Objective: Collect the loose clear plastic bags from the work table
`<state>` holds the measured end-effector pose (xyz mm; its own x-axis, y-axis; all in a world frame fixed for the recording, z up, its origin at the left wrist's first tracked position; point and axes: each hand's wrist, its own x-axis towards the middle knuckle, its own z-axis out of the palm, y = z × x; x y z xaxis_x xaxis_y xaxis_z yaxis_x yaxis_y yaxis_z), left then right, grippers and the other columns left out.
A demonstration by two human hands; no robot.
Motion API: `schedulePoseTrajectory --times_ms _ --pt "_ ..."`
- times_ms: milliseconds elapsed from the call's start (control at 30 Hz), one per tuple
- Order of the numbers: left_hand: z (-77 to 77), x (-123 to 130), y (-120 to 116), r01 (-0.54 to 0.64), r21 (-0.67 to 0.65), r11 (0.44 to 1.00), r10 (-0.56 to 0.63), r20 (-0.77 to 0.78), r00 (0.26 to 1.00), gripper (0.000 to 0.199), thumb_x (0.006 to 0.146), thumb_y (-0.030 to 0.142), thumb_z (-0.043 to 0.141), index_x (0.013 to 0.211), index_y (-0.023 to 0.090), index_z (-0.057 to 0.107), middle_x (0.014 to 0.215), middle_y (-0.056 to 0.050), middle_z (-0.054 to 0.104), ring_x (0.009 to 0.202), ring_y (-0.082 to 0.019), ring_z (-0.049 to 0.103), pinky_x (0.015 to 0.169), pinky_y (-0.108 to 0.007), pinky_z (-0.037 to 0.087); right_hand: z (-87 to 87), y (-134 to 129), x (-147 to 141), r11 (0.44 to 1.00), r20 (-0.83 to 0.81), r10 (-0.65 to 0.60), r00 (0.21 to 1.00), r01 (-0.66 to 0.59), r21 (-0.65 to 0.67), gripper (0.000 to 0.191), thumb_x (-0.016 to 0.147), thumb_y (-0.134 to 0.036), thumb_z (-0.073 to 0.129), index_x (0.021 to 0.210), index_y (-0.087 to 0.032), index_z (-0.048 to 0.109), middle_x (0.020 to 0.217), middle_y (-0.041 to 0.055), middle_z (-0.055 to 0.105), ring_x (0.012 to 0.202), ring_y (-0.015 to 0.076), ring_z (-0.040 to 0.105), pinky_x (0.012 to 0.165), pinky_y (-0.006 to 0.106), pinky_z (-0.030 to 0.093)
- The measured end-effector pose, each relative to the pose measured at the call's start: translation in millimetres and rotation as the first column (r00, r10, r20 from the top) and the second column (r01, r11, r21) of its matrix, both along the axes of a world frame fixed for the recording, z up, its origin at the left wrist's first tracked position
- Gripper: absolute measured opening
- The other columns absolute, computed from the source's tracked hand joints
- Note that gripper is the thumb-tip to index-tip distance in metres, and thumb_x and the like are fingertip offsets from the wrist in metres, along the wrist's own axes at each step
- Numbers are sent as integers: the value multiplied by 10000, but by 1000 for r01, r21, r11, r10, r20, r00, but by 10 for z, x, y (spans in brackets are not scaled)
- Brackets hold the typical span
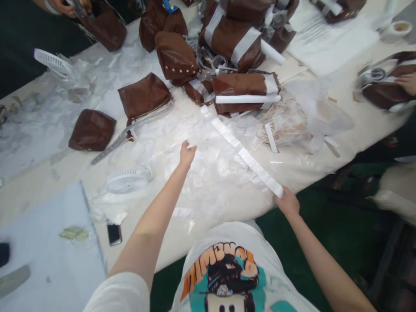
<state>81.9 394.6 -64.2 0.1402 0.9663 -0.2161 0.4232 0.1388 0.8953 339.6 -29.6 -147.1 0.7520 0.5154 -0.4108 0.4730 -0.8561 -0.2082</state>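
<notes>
My right hand (288, 203) is closed around the lower end of a long flat white strip (242, 151). The strip runs diagonally up over crumpled clear plastic toward the brown bags. My left hand (187, 154) hovers above clear plastic sheeting (208, 173), holding nothing, with thumb and forefinger apart. Beyond the strip's far end lies a brown leather-like bag (240, 84) with a white roll (247, 99) along it. Another brown bag (146, 97) with a zip sits farther left, near a smaller brown bag (92, 130).
More brown bags (230, 37) are piled at the back. White fans (128, 180) and a phone (114, 234) lie on the left. A clear bag of tan pieces (289, 121) sits right of centre. Other people's hands (407, 82) hold bags at the right and upper left.
</notes>
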Motion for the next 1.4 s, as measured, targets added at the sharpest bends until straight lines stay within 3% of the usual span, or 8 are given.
schedulePoseTrajectory --times_ms 200,400,533,733,900,967,1167,1400 --pt "-267 -1502 -1908 -215 -28 976 204 -213 956 514 811 287 659 1296 229 499 1383 -161 517 1143 -269 608 777 -367 580 103 50 -66 976 239 165 957 -194 103 854 708 -362 727 1464 -122 410 1346 251 479 1211 451 469 906 572 490" --pt "-337 -2198 -3087 -202 -112 973 153 -343 927 522 746 267 693 1243 200 548 1188 -125 551 949 -241 624 664 -364 582 9 490 -599 805 -151 488 860 -376 458 494 827 -373 590 1283 -185 581 1151 120 566 915 251 611 824 411 551" --pt "-444 -2110 -3101 -108 -126 986 59 -346 937 458 798 216 638 1251 217 574 1140 -93 554 927 -214 613 725 -359 574 -81 957 -1057 744 -254 606 754 -426 514 320 866 -327 548 1126 -179 663 960 66 629 741 196 605 778 365 536" --pt "-670 -1630 -2569 -44 -124 991 1 -325 946 423 861 221 630 1281 262 589 1240 -67 557 976 -191 611 920 -355 512 -53 1824 -1893 724 -344 683 645 -531 440 330 837 -246 651 1163 -223 695 896 34 689 774 189 619 831 309 484" --pt "-768 -1404 -2221 -81 -165 983 43 -224 974 207 694 114 763 859 208 680 968 -46 600 989 -224 602 890 -337 488 -97 2205 -2209 770 -360 631 687 -497 401 173 660 -121 773 811 -199 747 702 24 675 757 211 617 795 311 462" --pt "-708 -1427 -2180 -135 -159 978 113 -141 984 121 727 150 743 768 198 641 922 -43 598 965 -210 600 854 -316 489 -85 2276 -2123 804 -352 567 744 -407 434 59 726 -205 753 778 -184 736 672 23 662 709 193 596 757 305 464" --pt "-324 -1710 -2298 -369 -194 909 402 166 901 300 876 499 598 884 200 620 958 -43 657 972 -182 614 835 -290 492 150 2296 -1653 805 -396 290 871 1 593 434 834 -551 602 901 -134 699 722 33 652 654 156 531 612 273 451" --pt "-47 -1811 -2424 -386 -363 848 514 391 763 526 761 666 672 979 187 668 785 -24 648 710 -138 604 678 -268 490 369 2089 -1540 658 -768 51 638 557 506 418 594 -527 800 752 -167 659 682 -26 598 530 73 443 483 212 359"
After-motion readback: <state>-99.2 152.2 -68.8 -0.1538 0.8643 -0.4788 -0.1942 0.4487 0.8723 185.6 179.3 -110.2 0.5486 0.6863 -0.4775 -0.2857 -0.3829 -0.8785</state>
